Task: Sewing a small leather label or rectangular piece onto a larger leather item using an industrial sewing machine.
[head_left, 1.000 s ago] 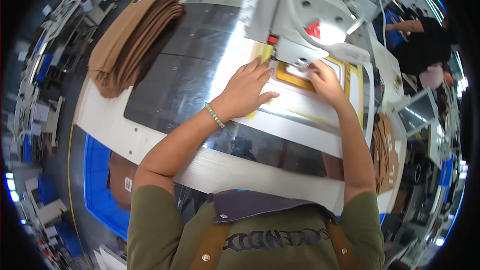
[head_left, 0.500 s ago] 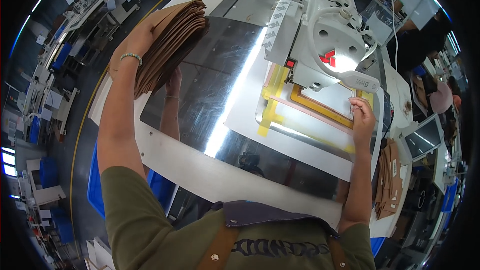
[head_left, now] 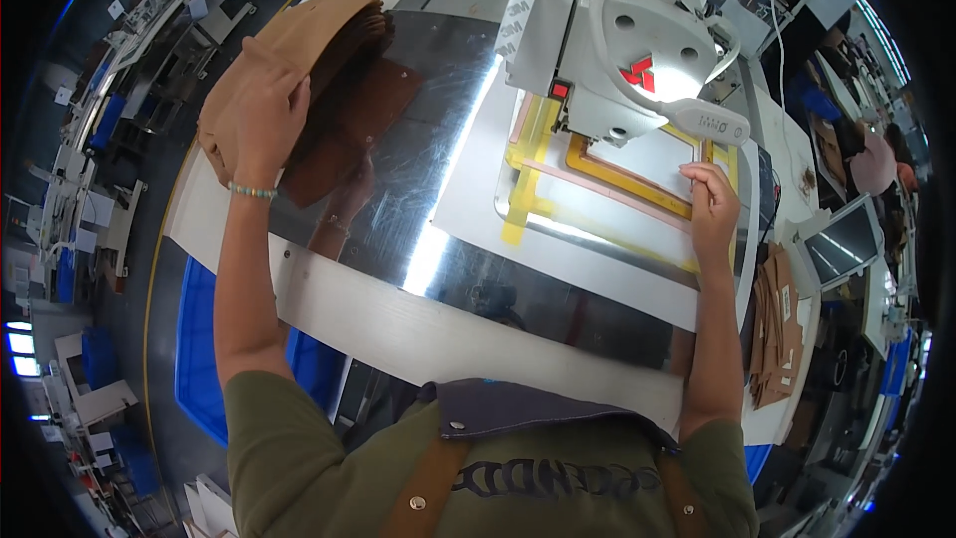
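Note:
My left hand (head_left: 267, 112) grips a tan leather piece (head_left: 299, 35) and lifts it off a stack of brown leather pieces (head_left: 349, 125) at the left of the shiny metal table (head_left: 438, 199). My right hand (head_left: 713, 201) rests on the right edge of a clear template with yellow taped borders (head_left: 607, 189). That template lies under the head of a white sewing machine (head_left: 637, 40). A beaded bracelet circles my left wrist.
A stack of brown cut pieces (head_left: 779, 324) lies at the table's right end beside a small screen (head_left: 846, 239). Blue bins (head_left: 194, 339) stand below the table's left edge. Other workstations and another person's pink-clad figure (head_left: 876, 159) are at the far right.
My left hand went from the template to the leather stack at the left and has now lifted the top tan piece. My right hand stays on the template's right edge.

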Demonstrator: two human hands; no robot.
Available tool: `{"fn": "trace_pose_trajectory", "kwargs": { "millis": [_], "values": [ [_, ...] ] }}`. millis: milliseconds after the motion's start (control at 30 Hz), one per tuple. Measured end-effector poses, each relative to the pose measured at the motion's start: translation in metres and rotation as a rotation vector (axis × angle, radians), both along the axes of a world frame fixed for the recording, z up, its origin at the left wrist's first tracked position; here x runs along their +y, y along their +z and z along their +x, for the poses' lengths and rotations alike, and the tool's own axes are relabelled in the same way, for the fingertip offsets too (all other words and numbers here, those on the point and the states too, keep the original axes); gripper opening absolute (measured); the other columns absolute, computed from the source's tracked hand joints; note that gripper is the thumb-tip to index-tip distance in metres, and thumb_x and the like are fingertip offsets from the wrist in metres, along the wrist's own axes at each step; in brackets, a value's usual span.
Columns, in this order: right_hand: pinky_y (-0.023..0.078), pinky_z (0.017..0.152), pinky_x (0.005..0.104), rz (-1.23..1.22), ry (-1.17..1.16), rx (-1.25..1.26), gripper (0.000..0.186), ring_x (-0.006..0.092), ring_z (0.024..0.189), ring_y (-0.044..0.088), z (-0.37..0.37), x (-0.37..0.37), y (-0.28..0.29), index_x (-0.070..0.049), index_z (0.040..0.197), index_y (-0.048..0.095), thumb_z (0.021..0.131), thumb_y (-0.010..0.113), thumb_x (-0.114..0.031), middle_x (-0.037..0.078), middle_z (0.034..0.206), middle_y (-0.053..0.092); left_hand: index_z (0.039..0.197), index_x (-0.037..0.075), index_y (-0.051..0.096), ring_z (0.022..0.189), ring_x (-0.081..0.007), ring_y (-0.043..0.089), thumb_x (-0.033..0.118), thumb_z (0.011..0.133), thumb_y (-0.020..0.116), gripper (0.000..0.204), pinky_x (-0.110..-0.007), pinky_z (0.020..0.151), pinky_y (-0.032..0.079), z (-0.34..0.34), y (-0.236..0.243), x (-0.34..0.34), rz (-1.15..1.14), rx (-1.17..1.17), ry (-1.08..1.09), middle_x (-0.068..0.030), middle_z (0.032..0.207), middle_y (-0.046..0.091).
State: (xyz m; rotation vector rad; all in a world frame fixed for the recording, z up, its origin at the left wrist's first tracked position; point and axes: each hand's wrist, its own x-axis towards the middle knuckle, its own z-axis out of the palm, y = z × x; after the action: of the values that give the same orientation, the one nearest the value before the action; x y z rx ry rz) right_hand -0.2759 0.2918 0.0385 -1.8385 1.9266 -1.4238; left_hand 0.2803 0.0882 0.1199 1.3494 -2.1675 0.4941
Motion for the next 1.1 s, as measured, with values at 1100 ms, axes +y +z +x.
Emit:
{"fn": "trace_pose_trajectory", "kwargs": {
  "millis": [1100],
  "values": [
    [0.057,0.060,0.0325,-0.156,0.492,0.701,0.014,0.0182,0.091,0.072,0.195,-0.052,-0.003,-0.005,0.096,0.072,0.083,0.075,-0.003,0.003,0.092,0.068,0.119,-0.003,0.076,0.107,-0.0330,0.073,0.000,0.100,0.068,0.021,-0.042,0.092,0.061,0.062,-0.083,0.167,0.241,-0.066,0.015,-0.0151,0.118,0.076]
  ]
}}
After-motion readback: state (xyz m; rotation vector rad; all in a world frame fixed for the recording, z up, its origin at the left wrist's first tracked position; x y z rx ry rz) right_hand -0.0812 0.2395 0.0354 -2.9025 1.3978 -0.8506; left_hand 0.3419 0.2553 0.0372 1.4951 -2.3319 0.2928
